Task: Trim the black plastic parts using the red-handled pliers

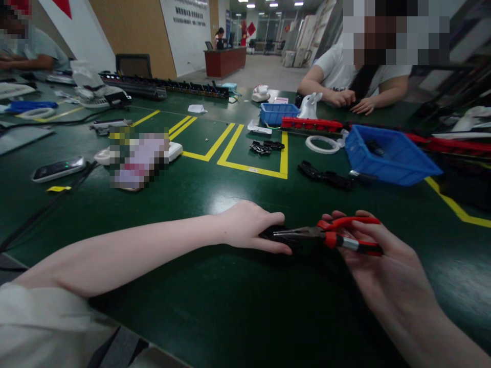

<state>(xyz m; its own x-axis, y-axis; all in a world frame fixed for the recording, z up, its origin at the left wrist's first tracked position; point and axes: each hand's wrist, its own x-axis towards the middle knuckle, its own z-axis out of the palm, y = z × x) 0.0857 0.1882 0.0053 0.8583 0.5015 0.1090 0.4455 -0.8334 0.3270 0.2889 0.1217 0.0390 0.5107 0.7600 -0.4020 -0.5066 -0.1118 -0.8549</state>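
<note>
My left hand (249, 225) presses a small black part (276, 234) against the green table (192, 306), its thumb and a finger on either side. In my right hand (387, 245) are long-nose pliers (330, 234) with red and black handles, held with fingers wrapped round the grips. The pliers point left, and their metal jaws lie over the black part. Whether the jaws grip it cannot be made out.
Several black parts (324, 175) lie beyond my hands, near a blue bin (391, 158) and a white tape roll (322, 144). A phone (140, 163) lies at left. A person (353, 82) works across the table.
</note>
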